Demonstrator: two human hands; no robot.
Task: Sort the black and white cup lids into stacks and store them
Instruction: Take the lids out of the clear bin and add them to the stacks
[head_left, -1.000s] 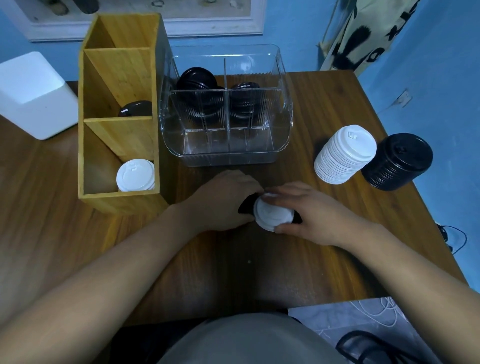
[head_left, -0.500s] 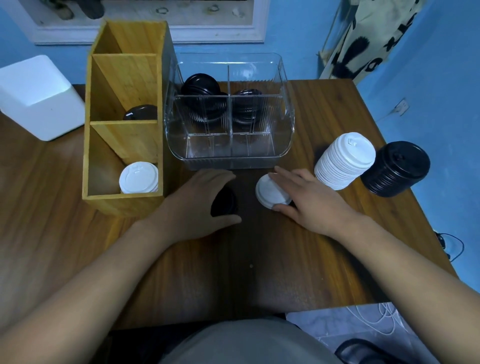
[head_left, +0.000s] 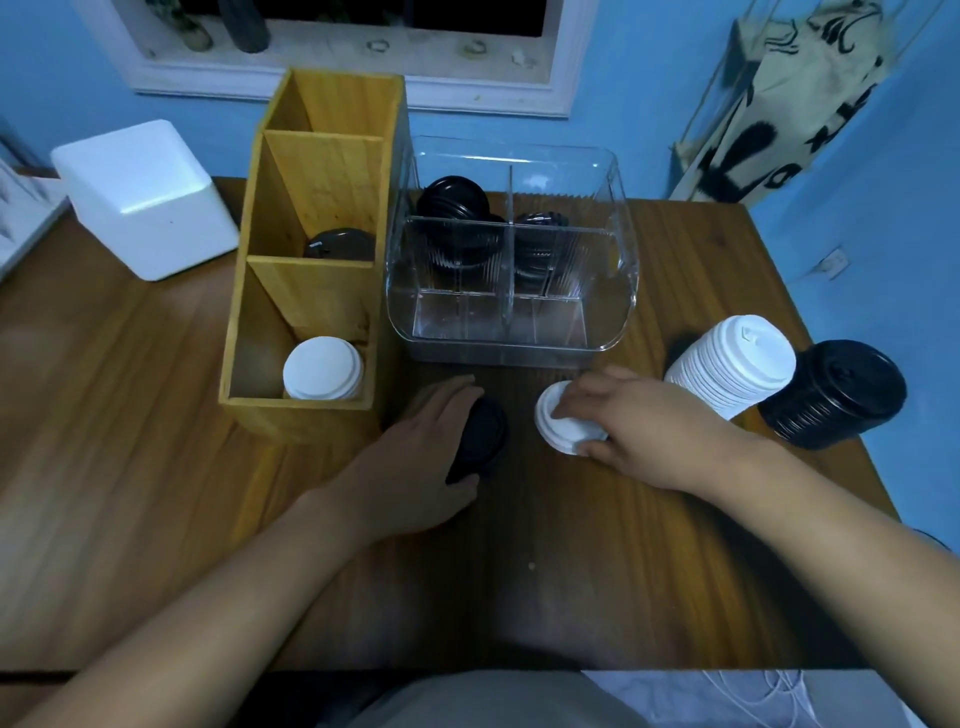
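A second ago both hands met over one mixed pair of lids at the middle of the brown wooden desk (head_left: 519, 561); now the pair is split. The left hand (head_left: 415, 457) has drawn the round black plastic cup lid (head_left: 485, 434) aside, fingers and thumb curled round its rim. The right hand (head_left: 644, 426) pinches the round white plastic cup lid (head_left: 561, 426) between fingertips and thumb, near the tilted stack of white lids (head_left: 732, 364), itself beside the stack of black lids (head_left: 836, 395). With the colours parted, each lid can likely join its own stack.

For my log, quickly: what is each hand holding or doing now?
Left hand: grips the round black plastic lid.
Right hand: grips the round white plastic lid.
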